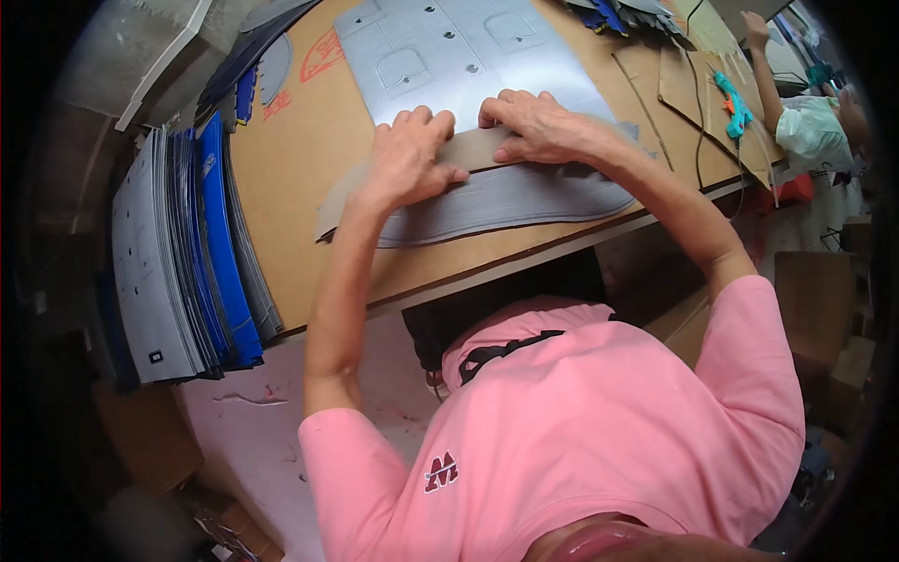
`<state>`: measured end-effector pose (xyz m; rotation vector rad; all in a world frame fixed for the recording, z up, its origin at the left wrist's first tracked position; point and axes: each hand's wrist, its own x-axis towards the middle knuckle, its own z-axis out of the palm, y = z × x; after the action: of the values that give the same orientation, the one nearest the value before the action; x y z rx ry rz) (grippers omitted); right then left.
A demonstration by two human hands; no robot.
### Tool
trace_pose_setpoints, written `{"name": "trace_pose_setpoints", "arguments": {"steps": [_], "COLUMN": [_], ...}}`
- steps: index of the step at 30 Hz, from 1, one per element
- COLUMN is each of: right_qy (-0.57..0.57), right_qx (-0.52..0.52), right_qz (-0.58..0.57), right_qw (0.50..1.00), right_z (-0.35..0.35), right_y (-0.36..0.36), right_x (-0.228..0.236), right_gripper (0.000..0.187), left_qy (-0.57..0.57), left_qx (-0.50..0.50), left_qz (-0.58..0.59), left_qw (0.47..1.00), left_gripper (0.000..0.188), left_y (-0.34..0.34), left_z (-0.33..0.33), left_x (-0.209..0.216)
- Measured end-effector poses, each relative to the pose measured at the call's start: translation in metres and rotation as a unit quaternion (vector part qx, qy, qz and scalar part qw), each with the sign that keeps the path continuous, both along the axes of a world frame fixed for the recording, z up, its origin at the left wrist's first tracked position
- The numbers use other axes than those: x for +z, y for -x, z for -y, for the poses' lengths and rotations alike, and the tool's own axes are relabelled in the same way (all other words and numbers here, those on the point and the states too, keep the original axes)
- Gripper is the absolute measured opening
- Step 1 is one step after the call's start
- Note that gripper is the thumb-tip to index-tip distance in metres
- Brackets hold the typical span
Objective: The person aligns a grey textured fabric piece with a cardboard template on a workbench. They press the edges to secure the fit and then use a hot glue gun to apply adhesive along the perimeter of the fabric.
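Observation:
A silver-grey panel [510, 80] with molded outlines and small dark holes lies flat on the brown table. Across its near end runs a grey-brown strip [472, 149], and a darker grey curved panel [510, 195] shows on the near side of that strip. My left hand [407, 161] is bent over the strip, fingers at its far edge and thumb at its near edge. Beside it, my right hand [536, 129] grips the same strip, with curled fingers and the thumb on top. The fingertips of both hands are partly hidden.
Grey and blue panels [178, 262] stand stacked against the table's left edge. More dark panels [253, 61] lie at the far left. A teal glue gun [733, 105] with a cord rests on cardboard at the right. Another person's arm [766, 80] shows beyond it.

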<state>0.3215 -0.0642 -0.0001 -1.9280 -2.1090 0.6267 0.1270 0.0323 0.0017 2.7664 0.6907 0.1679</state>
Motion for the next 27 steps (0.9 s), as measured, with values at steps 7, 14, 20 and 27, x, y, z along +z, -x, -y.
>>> {"name": "trace_pose_setpoints", "arguments": {"steps": [7, 14, 20, 27], "right_qy": [0.027, -0.077, -0.2, -0.296], "right_qx": [0.014, 0.004, 0.022, 0.069], "right_qz": [-0.072, -0.115, -0.089, -0.014], "right_qw": [0.997, 0.99, 0.975, 0.953], "right_z": [-0.013, -0.007, 0.007, 0.018], "right_y": [-0.01, -0.004, 0.005, 0.008], "right_x": [0.005, -0.002, -0.017, -0.022], "right_gripper": [0.034, 0.022, 0.016, 0.017], "left_qy": [0.078, 0.029, 0.036, -0.168], "left_qx": [0.091, 0.089, 0.079, -0.018], "left_qz": [-0.014, 0.073, 0.101, 0.229], "left_qw": [0.993, 0.993, 0.991, 0.959], "left_gripper": [0.031, 0.019, 0.014, 0.017], "left_y": [-0.015, -0.009, -0.013, -0.006], "left_z": [-0.001, 0.01, 0.018, 0.03], "left_x": [0.003, -0.007, -0.015, -0.033]}}
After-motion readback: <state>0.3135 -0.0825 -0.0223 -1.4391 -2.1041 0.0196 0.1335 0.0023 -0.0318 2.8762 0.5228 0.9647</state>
